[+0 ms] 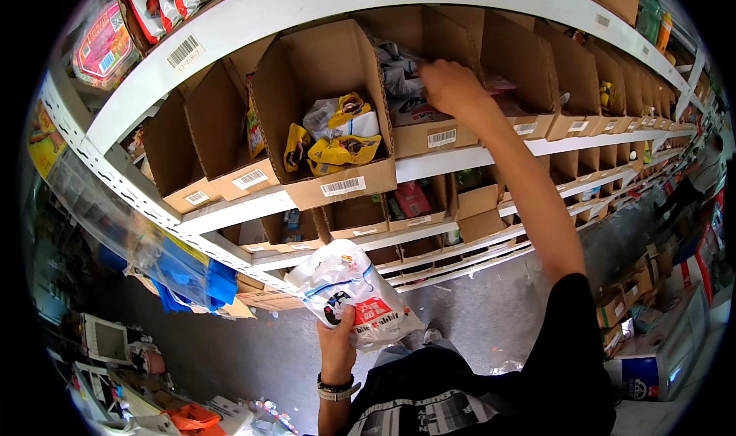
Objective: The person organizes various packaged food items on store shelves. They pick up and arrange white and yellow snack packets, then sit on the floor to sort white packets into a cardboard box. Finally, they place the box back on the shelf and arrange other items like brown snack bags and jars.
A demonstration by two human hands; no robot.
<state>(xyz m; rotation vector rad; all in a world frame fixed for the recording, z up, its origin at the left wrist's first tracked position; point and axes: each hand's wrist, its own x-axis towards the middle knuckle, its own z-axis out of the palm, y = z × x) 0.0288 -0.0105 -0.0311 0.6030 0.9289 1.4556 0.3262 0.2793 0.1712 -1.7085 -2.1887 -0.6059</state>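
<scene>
A white and clear plastic bag of candy (360, 298) with blue and red print is gripped at its lower left edge by my left hand (337, 340), low in front of my body. My right arm reaches up to the shelf, and my right hand (451, 87) is inside a cardboard bin (418, 139). Its fingers are curled at the edge of whitish-grey plastic packets (396, 68); what they hold, if anything, is hidden. In the bin to the left lie several yellow and white packets (343, 146).
White metal shelving (452, 160) runs across the view, with rows of labelled cardboard bins (529, 76) on several levels. Cardboard boxes (613, 306) stand on the floor at the right. Blue plastic (222, 283) hangs at the lower left. Far right, another person (694, 179) stands in the aisle.
</scene>
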